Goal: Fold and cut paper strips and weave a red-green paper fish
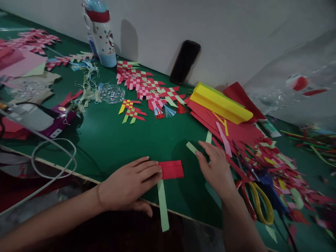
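My left hand lies with its fingers together on the left end of a folded red paper strip, pressing it to the green table. Its thumb hangs below the table edge. From under those fingertips a pale green strip runs down over the edge. To the right, my right hand pinches another pale green paper strip between thumb and fingers, apart from the red paper. One more green strip lies just behind that hand. Scissors with red and yellow handles rest beside my right forearm.
Woven paper fish lie along the back near a bottle and a phone. Red and yellow sheets and many scraps cover the right. A glue gun, purple box and white cable flank the work area.
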Motion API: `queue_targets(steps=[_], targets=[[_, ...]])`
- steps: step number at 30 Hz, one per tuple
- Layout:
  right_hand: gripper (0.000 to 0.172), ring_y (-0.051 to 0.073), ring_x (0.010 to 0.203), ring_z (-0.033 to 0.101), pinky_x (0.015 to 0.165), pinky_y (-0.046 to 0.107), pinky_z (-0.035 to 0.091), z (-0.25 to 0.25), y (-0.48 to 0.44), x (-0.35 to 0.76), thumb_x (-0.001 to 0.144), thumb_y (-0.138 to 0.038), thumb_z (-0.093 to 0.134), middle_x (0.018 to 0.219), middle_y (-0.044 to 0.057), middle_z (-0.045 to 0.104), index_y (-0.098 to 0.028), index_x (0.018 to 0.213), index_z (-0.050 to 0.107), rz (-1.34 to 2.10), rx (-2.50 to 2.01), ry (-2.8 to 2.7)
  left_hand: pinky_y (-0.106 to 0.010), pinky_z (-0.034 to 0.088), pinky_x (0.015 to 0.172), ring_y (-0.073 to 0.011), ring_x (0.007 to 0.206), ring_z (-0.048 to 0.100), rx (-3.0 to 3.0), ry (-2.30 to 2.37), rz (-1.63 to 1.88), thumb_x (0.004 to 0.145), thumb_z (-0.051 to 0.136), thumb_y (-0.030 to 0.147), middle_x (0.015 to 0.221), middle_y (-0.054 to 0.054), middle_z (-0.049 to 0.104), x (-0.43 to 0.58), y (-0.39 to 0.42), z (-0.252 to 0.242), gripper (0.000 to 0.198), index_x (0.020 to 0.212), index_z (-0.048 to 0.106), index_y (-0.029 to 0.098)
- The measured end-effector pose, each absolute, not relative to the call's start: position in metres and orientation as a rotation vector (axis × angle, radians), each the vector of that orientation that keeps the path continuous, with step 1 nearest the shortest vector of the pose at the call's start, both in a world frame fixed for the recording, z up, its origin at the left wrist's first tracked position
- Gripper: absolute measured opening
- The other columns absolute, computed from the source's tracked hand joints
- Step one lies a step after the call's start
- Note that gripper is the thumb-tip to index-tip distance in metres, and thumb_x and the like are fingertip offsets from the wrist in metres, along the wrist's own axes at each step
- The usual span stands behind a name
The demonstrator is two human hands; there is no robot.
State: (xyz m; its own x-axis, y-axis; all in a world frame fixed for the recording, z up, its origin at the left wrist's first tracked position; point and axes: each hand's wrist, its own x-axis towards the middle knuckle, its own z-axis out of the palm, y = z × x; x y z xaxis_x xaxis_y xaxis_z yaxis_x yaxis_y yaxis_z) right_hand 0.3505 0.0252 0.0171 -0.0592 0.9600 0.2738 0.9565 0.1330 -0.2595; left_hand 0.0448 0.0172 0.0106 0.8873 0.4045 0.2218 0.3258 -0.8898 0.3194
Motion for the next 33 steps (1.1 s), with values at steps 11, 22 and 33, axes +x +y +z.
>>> queue_targets(steps=[11,22,33], targets=[[0.034,0.028,0.093,0.056,0.087,0.047,0.042,0.010,0.035,0.349,0.088,-0.037,0.048,0.090,0.009,0.067,-0.020,0.111,0.066,0.145,-1.970,-1.903,-0.045,0.025,0.118,-0.0283,0.135,0.041,2.751,0.536,0.403,0.085,0.051,0.066,0.140,-0.012,0.052,0.045,0.020,0.011,0.076,0.139,0.043,0.013],[0.028,0.025,0.090,0.057,0.086,0.044,0.040,0.004,0.035,0.348,0.089,-0.037,0.048,0.088,0.007,0.067,-0.022,0.103,0.067,0.108,-1.896,-1.891,-0.048,0.026,0.116,-0.0297,0.136,0.040,2.739,0.488,0.393,0.082,0.057,0.065,0.142,-0.011,0.049,0.041,0.021,0.014,0.069,0.135,0.048,0.023],[0.015,0.025,0.088,0.057,0.084,0.042,0.039,0.009,0.038,0.351,0.085,-0.027,0.047,0.089,0.008,0.067,-0.021,0.083,0.060,0.115,-1.857,-1.984,-0.042,0.024,0.117,-0.0269,0.136,0.039,2.732,0.538,0.375,0.085,0.051,0.066,0.143,-0.011,0.049,0.040,0.021,0.015,0.078,0.143,0.037,0.017]])
